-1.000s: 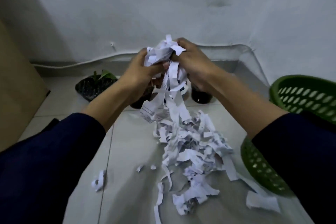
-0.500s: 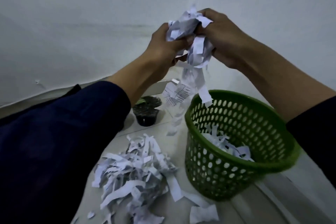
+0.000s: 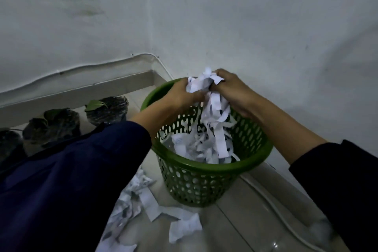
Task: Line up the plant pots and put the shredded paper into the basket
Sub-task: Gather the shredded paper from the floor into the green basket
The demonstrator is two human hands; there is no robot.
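Note:
My left hand (image 3: 180, 96) and my right hand (image 3: 233, 90) together clutch a bunch of white shredded paper (image 3: 206, 86) right over the green perforated basket (image 3: 204, 182). Long strips hang from the bunch down into the basket, where more shreds (image 3: 196, 149) lie. Loose shredded paper (image 3: 143, 202) remains on the tiled floor in front of the basket, partly hidden by my left sleeve. Three dark plant pots stand in a row along the wall at the left: one (image 3: 108, 110) with a green leaf, one (image 3: 53, 127) beside it, one (image 3: 8, 143) at the frame edge.
The basket stands in a room corner, with white walls behind and to the right. A white cable (image 3: 92, 65) runs along the wall above the skirting, and another cable (image 3: 272, 204) lies on the floor right of the basket.
Both hands have come down with the paper bunch from above the basket's near rim to just over its opening. The view has shifted, showing the three pots.

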